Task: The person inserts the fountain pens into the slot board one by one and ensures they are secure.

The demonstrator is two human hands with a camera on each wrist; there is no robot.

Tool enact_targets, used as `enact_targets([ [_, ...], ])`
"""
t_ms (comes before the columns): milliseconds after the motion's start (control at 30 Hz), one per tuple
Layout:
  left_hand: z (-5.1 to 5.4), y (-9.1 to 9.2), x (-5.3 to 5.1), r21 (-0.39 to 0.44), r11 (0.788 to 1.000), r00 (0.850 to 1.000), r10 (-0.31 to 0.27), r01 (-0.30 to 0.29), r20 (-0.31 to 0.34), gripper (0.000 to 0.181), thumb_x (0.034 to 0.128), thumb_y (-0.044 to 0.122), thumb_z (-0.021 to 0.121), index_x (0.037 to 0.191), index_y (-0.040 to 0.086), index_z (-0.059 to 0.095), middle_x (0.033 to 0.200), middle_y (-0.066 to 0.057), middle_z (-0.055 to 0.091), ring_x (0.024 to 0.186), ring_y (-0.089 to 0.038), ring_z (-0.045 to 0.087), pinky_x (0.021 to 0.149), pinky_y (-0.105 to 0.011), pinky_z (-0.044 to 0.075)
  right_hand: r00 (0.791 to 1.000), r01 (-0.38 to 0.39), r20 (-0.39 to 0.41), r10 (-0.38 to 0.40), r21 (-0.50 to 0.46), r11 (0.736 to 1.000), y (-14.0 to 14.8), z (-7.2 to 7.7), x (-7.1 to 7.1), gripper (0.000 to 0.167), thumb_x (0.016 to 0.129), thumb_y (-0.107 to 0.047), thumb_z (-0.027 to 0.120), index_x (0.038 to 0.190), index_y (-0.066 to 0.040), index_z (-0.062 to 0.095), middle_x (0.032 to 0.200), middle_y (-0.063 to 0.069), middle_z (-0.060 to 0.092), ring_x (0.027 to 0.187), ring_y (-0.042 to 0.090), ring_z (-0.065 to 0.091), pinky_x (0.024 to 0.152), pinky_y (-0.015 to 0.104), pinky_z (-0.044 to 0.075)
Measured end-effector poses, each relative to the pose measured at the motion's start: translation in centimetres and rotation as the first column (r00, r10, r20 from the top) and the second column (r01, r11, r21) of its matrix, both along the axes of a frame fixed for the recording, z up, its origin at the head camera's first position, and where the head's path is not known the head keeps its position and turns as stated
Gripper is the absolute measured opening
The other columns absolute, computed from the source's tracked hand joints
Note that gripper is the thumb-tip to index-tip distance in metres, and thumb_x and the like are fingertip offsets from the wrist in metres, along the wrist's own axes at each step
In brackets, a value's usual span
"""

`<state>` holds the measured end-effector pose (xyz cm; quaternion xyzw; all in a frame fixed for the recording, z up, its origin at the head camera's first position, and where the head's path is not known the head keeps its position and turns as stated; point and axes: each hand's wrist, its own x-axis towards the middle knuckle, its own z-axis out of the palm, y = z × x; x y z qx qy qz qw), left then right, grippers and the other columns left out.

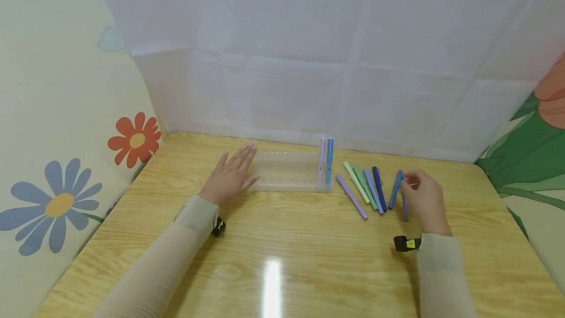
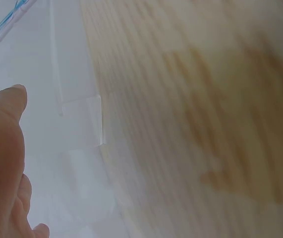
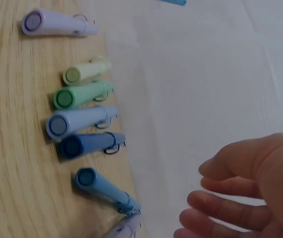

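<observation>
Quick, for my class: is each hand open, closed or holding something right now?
Left hand: open, fingers straight, at one end of the clear tray.
Right hand: open, fingers loosely bent by the rightmost purple pen, holding nothing.

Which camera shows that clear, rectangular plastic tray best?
The head view: the tray shows almost end to end, the left hand at one end, a slim lilac pen and slim blue pen at the other. The left wrist view shows only part, close up; the right wrist view shows none I can make out.
</observation>
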<state>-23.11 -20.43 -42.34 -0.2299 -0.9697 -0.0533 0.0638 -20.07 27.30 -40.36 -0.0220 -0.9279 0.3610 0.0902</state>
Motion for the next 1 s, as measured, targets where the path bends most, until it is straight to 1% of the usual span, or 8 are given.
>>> enact_targets([
  [67, 0.0, 0.0, -0.1, -0.002, 1.0, 1.0, -0.001, 0.001, 0.0, 0.078, 0.1083, 0.045, 0.042, 0.162, 0.001, 0.008, 0.169, -0.015, 0.01, 0.155, -0.032, 0.01, 0.122, -0.063, 0.011, 0.999, 0.025, 0.024, -0.025, 0.007, 1.0, 0.5, 0.0, 0.0, 0.036, 0.101, -0.014, 0.055, 0.127, 0.011, 0.058, 0.116, 0.032, 0.064, 0.107, 0.046, 0.062, 0.086, 0.054, 0.055],
  [133, -0.1, 0.0, -0.1, -0.003, 1.0, 1.0, -0.004, 0.004, -0.002, 0.078, 0.1083, 0.045, 0.043, 0.162, 0.001, 0.008, 0.169, -0.015, 0.011, 0.155, -0.032, 0.011, 0.122, -0.063, 0.012, 0.998, 0.05, 0.047, -0.05, 0.007, 0.999, 0.9, -0.1, 0.0, 0.037, 0.1, -0.014, 0.056, 0.126, 0.012, 0.058, 0.115, 0.032, 0.064, 0.104, 0.045, 0.063, 0.083, 0.051, 0.056],
  [267, -0.1, 0.1, -0.2, 0.001, 1.0, 1.0, -0.011, 0.011, -0.01, 0.078, 0.108, 0.044, 0.044, 0.162, 0.001, 0.009, 0.168, -0.016, 0.012, 0.155, -0.033, 0.012, 0.121, -0.064, 0.012, 0.992, 0.066, 0.103, -0.067, 0.014, 0.998, 1.6, -0.3, 0.1, 0.037, 0.097, -0.013, 0.059, 0.123, 0.015, 0.059, 0.112, 0.033, 0.064, 0.095, 0.041, 0.066, 0.075, 0.042, 0.056],
  [367, -0.1, 0.1, -0.2, 0.0, 1.0, 1.0, -0.01, 0.01, -0.008, 0.078, 0.108, 0.044, 0.044, 0.162, 0.001, 0.009, 0.168, -0.016, 0.012, 0.155, -0.033, 0.012, 0.121, -0.064, 0.013, 0.986, 0.058, 0.157, -0.063, 0.036, 0.998, 2.0, -0.4, 0.0, 0.04, 0.098, -0.015, 0.061, 0.122, 0.017, 0.058, 0.112, 0.034, 0.063, 0.091, 0.041, 0.065, 0.076, 0.045, 0.056],
  [500, 0.0, 0.1, -0.2, 0.003, 1.0, 1.0, -0.007, 0.007, -0.006, 0.078, 0.1079, 0.044, 0.045, 0.162, 0.0, 0.009, 0.168, -0.016, 0.012, 0.155, -0.033, 0.012, 0.121, -0.064, 0.012, 0.971, 0.051, 0.23, -0.064, 0.06, 0.997, 2.2, -0.6, -0.1, 0.041, 0.099, -0.017, 0.059, 0.121, 0.018, 0.058, 0.115, 0.036, 0.062, 0.096, 0.045, 0.063, 0.081, 0.052, 0.054],
  [633, 0.0, 0.1, -0.1, 0.008, 1.0, 1.0, -0.006, 0.006, -0.007, 0.078, 0.1077, 0.044, 0.045, 0.162, 0.0, 0.009, 0.168, -0.017, 0.012, 0.155, -0.033, 0.012, 0.121, -0.064, 0.012, 0.951, 0.058, 0.302, -0.069, 0.047, 0.997, 2.2, -0.9, -0.2, 0.039, 0.098, -0.015, 0.056, 0.12, 0.019, 0.058, 0.111, 0.035, 0.064, 0.094, 0.043, 0.066, 0.079, 0.05, 0.055],
  [833, -0.4, 0.0, -0.3, 0.002, 1.0, 1.0, -0.005, 0.005, -0.006, 0.078, 0.1081, 0.046, 0.043, 0.162, 0.001, 0.008, 0.169, -0.015, 0.01, 0.155, -0.032, 0.011, 0.122, -0.063, 0.012, 0.938, 0.075, 0.336, -0.083, 0.035, 0.997, 2.3, -1.4, -0.3, 0.036, 0.098, -0.011, 0.058, 0.117, 0.019, 0.059, 0.107, 0.034, 0.065, 0.094, 0.043, 0.065, 0.081, 0.05, 0.055],
  [1000, -0.4, -0.1, -0.3, 0.006, 1.0, 1.0, -0.004, 0.004, 0.0, 0.079, 0.1083, 0.047, 0.041, 0.162, 0.002, 0.006, 0.169, -0.015, 0.009, 0.155, -0.032, 0.01, 0.122, -0.063, 0.011, 0.926, 0.098, 0.366, -0.091, -0.002, 0.995, 2.3, -1.4, -0.3, 0.036, 0.1, -0.012, 0.059, 0.118, 0.019, 0.059, 0.108, 0.033, 0.064, 0.093, 0.039, 0.066, 0.077, 0.045, 0.056],
])
